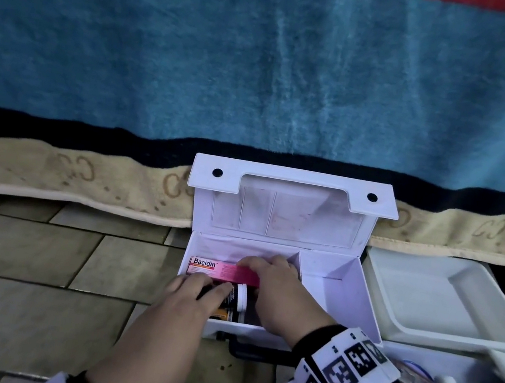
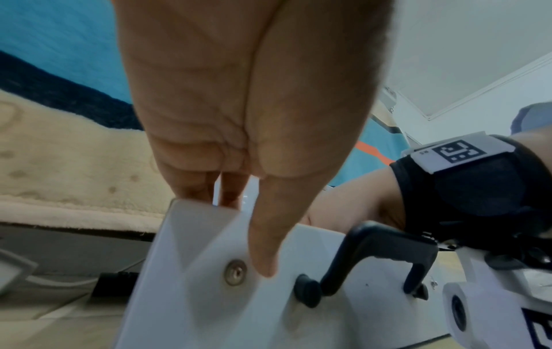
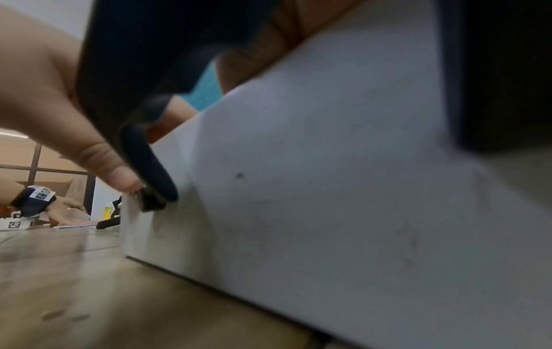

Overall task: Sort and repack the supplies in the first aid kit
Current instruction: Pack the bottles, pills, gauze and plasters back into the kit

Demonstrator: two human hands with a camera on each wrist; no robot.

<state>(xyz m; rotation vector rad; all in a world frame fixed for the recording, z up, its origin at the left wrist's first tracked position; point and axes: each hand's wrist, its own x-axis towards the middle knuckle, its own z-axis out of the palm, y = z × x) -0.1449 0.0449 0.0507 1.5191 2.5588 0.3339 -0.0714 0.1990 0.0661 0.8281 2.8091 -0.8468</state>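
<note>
The white first aid kit stands open on the floor, lid upright. Its left compartment holds a pink Bacidin box and a dark bottle with a white cap; the right compartment shows nothing inside. My right hand reaches in from the front and curls its fingers over the pink box's right end. My left hand lays straight fingers on the bottle. The left thumb points down outside the kit's front wall, beside the black handle. The right wrist view shows only that wall and the handle.
A white tray sits right of the kit. Another white tray with several blurred supplies lies at the bottom right. A blue and beige blanket hangs close behind the kit. Tiled floor spreads to the left.
</note>
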